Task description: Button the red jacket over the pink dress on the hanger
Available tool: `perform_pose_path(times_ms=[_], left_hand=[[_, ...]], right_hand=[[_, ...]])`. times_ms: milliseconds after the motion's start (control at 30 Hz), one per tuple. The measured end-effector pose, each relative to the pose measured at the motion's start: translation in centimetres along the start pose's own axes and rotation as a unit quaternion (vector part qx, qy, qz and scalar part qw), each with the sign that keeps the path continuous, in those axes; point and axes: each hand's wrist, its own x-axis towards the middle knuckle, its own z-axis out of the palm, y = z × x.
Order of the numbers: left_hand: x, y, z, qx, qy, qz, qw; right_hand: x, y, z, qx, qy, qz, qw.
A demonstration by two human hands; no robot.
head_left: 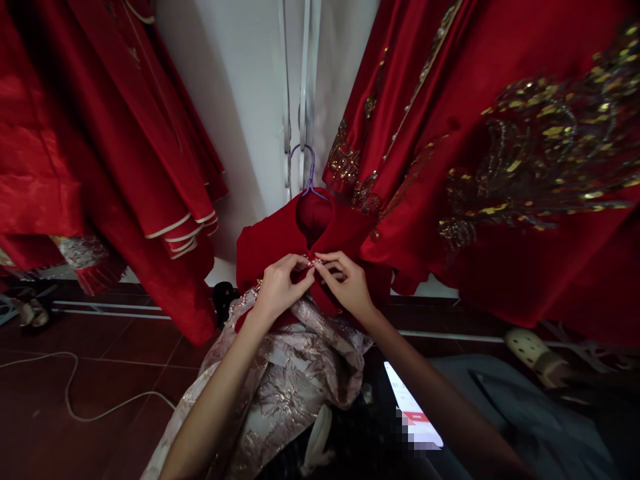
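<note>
The left hand (283, 283) and right hand (347, 283) pinch the red top (267, 247) at its front opening. Fabric appears soft, light; hold by the edges.

Dim overall; the white wall (245, 87) looks greyish, softly shadowed beside the left-hand garments (135, 153). Sequins (550, 120) glint at right, slightly blurred. A phone screen (413, 400) glares, its edge pixelated. The floor (120, 333) lies in gloom; wide-angle distortion stretches the sides.

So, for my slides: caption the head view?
Left hand and right hand meet at the front of a red garment.
</note>
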Motion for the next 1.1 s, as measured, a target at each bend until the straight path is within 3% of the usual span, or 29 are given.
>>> perform_pose_path(times_ms=[300,600,800,1000,1100], left_hand=[[0.4,0.3,-0.3,0.022,-0.043,0.007,0.999],[1.4,1.0,-0.9,0.140,-0.079,0.041,0.986],[0.6,0.1,0.3,0.014,-0.062,-0.002,0.998],[-3.3,0.9,-0.6,-0.167,-0.151,-0.021,0.974],[-5.9,0.9,-1.0,-0.115,-0.087,-0.064,0.987]], right_hand=[[0.1,0.4,-0.3,0.030,-0.010,-0.023,0.999],[0.6,0.2,-0.5,0.019,-0.032,-0.038,0.999],[0.4,0.5,-0.3,0.005,-0.059,-0.030,0.998],[-2.7,3.6,0.1,-0.038,-0.094,0.018,0.995],[-4.1,5.7,-0.3,-0.060,-0.042,0.091,0.993]])
